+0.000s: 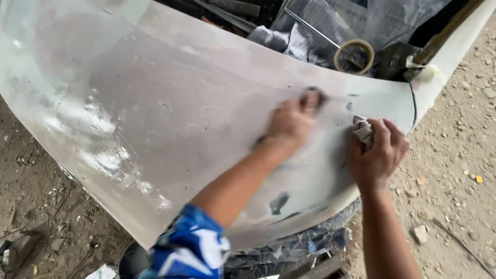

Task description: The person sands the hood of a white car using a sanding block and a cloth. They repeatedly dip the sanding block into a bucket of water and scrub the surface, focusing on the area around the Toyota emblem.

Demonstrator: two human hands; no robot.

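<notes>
While the big white car panel point(155, 119) lies tilted over the dirt ground point(460, 155), the left hand point(292, 121) presses a small dark pad point(313, 95) flat on it, fingers pushed down on the pad. The hand looks blurry. The right hand point(377, 155) rests on the panel just beside it, fingers closed tight around a crumpled grey rag point(363, 129). A roll of tape point(354, 56) sits behind the panel's top edge.

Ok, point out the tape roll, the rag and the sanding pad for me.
tape roll point(354, 57), head view, on its inner rim.
rag point(363, 130), head view, on the bunched cloth above the right hand's fingers.
sanding pad point(315, 94), head view, on the dark edge past the left hand's fingertips.
</notes>
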